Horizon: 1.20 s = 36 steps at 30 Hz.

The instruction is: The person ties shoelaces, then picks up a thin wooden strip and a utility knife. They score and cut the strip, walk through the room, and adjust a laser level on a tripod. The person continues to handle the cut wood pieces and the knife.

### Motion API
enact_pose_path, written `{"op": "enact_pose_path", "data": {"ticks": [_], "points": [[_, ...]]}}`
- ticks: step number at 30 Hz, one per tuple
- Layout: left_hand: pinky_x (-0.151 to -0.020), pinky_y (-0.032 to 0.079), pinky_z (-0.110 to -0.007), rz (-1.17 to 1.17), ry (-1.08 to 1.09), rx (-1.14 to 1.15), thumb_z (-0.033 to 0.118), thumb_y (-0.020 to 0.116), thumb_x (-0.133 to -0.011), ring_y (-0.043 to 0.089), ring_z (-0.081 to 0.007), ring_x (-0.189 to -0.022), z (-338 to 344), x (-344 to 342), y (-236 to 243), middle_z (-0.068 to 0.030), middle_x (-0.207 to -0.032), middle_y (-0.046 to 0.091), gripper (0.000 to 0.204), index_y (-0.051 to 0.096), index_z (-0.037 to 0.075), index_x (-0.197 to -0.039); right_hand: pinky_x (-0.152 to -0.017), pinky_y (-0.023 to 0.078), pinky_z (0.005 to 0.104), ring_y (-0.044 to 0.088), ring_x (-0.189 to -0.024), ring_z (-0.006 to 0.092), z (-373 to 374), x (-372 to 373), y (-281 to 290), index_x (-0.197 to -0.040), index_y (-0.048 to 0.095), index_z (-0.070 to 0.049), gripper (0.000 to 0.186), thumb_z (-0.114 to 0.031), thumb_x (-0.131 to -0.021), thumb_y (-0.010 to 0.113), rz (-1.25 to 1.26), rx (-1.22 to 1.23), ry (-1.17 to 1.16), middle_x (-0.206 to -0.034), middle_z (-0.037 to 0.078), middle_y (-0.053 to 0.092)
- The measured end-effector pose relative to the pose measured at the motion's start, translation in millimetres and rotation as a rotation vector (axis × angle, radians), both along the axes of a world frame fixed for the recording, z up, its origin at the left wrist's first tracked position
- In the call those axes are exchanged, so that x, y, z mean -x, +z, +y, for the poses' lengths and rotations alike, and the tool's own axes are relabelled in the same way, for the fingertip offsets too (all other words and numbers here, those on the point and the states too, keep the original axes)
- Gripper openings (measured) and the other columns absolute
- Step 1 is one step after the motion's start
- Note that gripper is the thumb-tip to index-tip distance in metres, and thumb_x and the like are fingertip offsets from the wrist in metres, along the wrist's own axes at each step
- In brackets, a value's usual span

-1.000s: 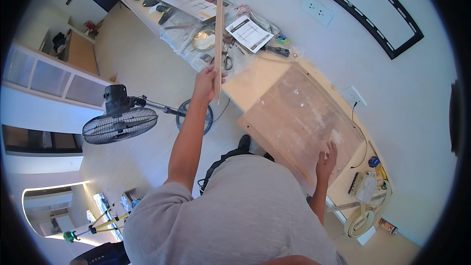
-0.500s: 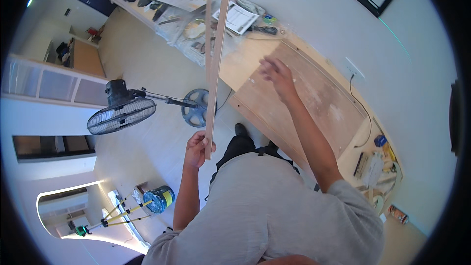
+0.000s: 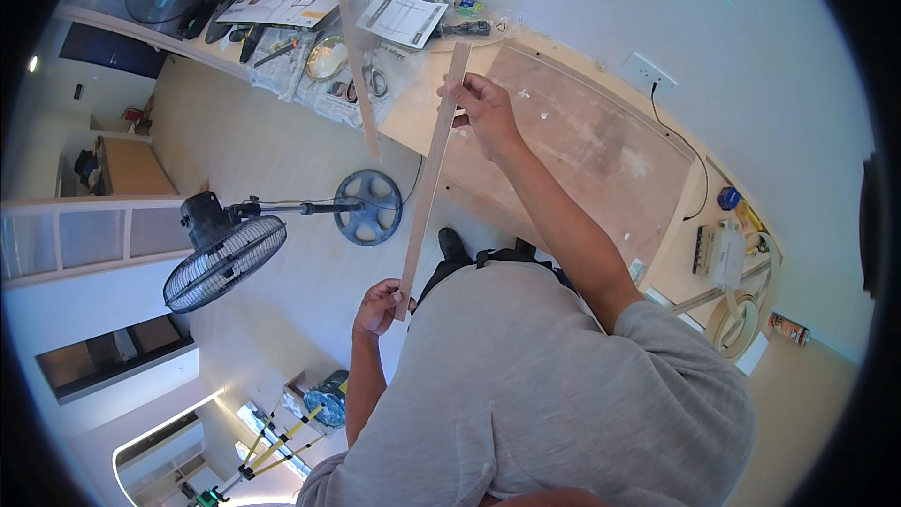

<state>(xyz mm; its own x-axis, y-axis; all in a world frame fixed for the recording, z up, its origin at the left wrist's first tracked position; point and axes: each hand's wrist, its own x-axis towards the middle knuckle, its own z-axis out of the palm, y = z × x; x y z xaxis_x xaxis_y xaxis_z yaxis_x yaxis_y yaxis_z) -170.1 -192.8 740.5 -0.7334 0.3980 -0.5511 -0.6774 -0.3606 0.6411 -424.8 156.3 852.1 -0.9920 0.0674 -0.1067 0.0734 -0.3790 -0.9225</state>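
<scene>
A long, thin wooden strip (image 3: 430, 183) slants up in front of me, held at both ends. My left hand (image 3: 379, 307) grips its lower end between thumb and fingers. Close to the upper end, my right hand (image 3: 485, 113) is closed round the strip, with the tip sticking out beyond the fingers. A second wooden strip (image 3: 358, 75) lies on the workbench, one end jutting over its front edge. Below my right forearm is a brown, dusty wooden panel (image 3: 591, 164) with a raised border.
Plastic sheeting, printed papers (image 3: 402, 17) and tools cover the bench's left part. A standing fan (image 3: 225, 249) with a round base is on the floor at left, near a yellow tripod (image 3: 277, 441) and a bucket (image 3: 328, 399). Coiled edging (image 3: 735, 324) lies at right.
My right hand, free and open before, has taken hold of the strip's upper end. The second strip, earlier seen beside the held one, now shows apart to its left. My view has shifted.
</scene>
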Motion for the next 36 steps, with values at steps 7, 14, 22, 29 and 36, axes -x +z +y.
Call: {"op": "enact_pose_path", "data": {"ticks": [7, 14, 22, 29, 36], "points": [[-0.080, 0.058, -0.038, -0.048, -0.141, 0.075, 0.011, 0.071, -0.091, 0.073, -0.0253, -0.087, -49, 27, -26, -0.0122, -0.098, 0.072, 0.027, 0.067, 0.001, -0.116, -0.068, 0.058, 0.0286, 0.069, -0.093, 0.0135, -13, -4, 15, -0.122, 0.065, -0.001, 0.034, -0.028, -0.102, 0.064, 0.104, 0.004, -0.072, -0.112, 0.008, 0.073], [-0.080, 0.055, -0.037, -0.042, -0.185, -0.044, 0.015, 0.068, -0.093, 0.069, -0.0238, -0.082, -56, 38, -29, -0.0133, -0.094, 0.071, 0.032, 0.065, -0.001, -0.120, -0.069, 0.055, 0.0257, 0.066, -0.093, 0.0128, -17, -1, 16, -0.134, 0.055, 0.000, 0.054, -0.028, -0.094, 0.076, 0.137, 0.012, -0.082, -0.101, 0.007, 0.071], [-0.075, 0.055, -0.035, -0.114, -0.185, -0.024, 0.025, 0.062, -0.098, 0.069, -0.0250, -0.079, -46, 31, -18, -0.0197, -0.091, 0.072, 0.034, 0.063, -0.004, -0.116, -0.066, 0.052, 0.0269, 0.062, -0.077, 0.0096, -9, 6, 2, -0.106, 0.062, -0.006, 0.034, -0.030, -0.090, 0.081, 0.130, 0.002, -0.051, -0.090, 0.001, 0.065], [-0.075, 0.055, -0.035, -0.088, -0.168, 0.006, 0.035, 0.065, -0.098, 0.068, -0.0238, -0.077, -42, 15, -20, -0.0176, -0.089, 0.073, 0.039, 0.066, -0.002, -0.110, -0.067, 0.054, 0.0285, 0.064, -0.078, 0.0108, -8, 10, -9, -0.105, 0.062, -0.006, 0.036, -0.033, -0.090, 0.080, 0.083, 0.003, -0.017, -0.091, 0.002, 0.065], [-0.072, 0.054, -0.031, -0.014, -0.024, 0.178, 0.018, 0.072, -0.093, 0.066, -0.0168, -0.076, -43, 11, -26, -0.0091, -0.090, 0.071, 0.024, 0.067, 0.002, -0.110, -0.071, 0.057, 0.0299, 0.069, -0.088, 0.0143, -5, 9, -28, -0.124, 0.062, -0.003, 0.041, -0.025, -0.093, 0.076, 0.034, 0.017, -0.057, -0.105, 0.007, 0.072]]}}
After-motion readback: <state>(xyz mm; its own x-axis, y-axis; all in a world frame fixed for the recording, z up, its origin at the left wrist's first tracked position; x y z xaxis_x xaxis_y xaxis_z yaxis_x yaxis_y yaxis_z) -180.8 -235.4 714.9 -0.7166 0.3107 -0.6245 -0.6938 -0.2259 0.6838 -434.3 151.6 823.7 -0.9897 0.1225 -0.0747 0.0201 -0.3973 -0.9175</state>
